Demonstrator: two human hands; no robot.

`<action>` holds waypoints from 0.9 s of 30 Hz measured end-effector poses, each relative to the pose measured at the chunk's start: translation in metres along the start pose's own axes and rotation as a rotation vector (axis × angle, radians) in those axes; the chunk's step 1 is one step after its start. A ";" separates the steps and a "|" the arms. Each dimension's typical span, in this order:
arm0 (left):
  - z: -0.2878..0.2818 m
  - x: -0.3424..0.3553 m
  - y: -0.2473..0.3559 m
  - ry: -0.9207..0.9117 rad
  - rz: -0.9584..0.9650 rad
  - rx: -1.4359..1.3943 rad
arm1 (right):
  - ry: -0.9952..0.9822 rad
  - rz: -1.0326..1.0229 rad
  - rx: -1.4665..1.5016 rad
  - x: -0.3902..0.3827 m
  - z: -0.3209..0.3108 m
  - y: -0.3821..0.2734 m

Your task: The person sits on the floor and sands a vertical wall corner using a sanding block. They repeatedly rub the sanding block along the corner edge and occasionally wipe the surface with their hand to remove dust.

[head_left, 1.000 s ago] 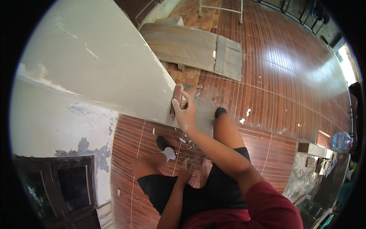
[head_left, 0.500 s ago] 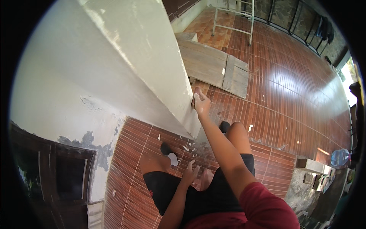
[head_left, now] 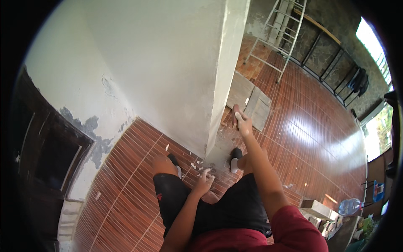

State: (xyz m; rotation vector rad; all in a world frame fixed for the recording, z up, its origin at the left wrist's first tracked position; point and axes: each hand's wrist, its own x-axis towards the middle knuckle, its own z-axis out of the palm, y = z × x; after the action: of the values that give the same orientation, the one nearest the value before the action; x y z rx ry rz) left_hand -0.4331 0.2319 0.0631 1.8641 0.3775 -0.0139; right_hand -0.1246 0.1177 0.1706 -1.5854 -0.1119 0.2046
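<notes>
My right hand (head_left: 243,122) is closed around a folded, reddish-brown piece of sandpaper (head_left: 236,114). It is stretched forward, just right of the pale wall corner (head_left: 221,77), and a gap shows between them. White dust coats the fingers. Low between my knees, my left hand (head_left: 204,181) hangs with nothing in it, its dusty fingers loosely bent and apart. White flakes (head_left: 193,165) and powder lie on the floor by the foot of the wall.
Weathered wooden boards (head_left: 257,107) lie on the red-brown tiled floor (head_left: 302,147) beyond the corner. A metal ladder (head_left: 275,42) stands farther back. At left is a dark-framed window or door (head_left: 54,159). A clear plastic bottle (head_left: 350,206) rests at right beside a pale block (head_left: 319,209).
My right hand has come away from the wall edge with the sandpaper, which now shows more fully. The view has shifted, showing more of the ladder. My left hand stays low.
</notes>
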 end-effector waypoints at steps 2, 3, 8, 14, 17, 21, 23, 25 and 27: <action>-0.003 0.006 0.001 0.042 0.043 -0.028 | -0.060 0.124 0.026 -0.067 -0.006 0.006; -0.004 0.009 0.001 0.094 0.072 -0.030 | -0.114 0.146 0.080 -0.102 -0.006 0.009; -0.008 0.014 0.008 0.113 -0.019 -0.409 | -0.252 0.306 0.331 -0.219 -0.004 0.010; -0.024 0.000 0.036 0.026 -0.130 -0.610 | -0.314 0.258 0.073 -0.226 0.004 0.015; -0.028 0.002 0.045 0.055 -0.197 -0.720 | -0.528 0.159 -0.109 -0.209 0.004 0.023; -0.017 0.011 0.043 0.151 -0.244 -0.644 | -0.649 0.204 -0.163 -0.196 0.000 0.043; -0.009 0.016 0.039 0.170 -0.279 -0.578 | -0.618 0.240 -0.136 -0.195 -0.002 0.059; -0.001 0.022 0.034 0.184 -0.333 -0.537 | -0.574 0.228 -0.030 -0.194 -0.004 0.076; 0.006 0.029 0.031 0.191 -0.418 -0.557 | -0.553 0.302 -0.112 -0.190 -0.007 0.091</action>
State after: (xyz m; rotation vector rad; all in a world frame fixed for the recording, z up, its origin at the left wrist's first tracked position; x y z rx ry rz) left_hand -0.3967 0.2251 0.0836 1.2169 0.8100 -0.0128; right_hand -0.3139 0.0703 0.0916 -1.6161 -0.3166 0.8841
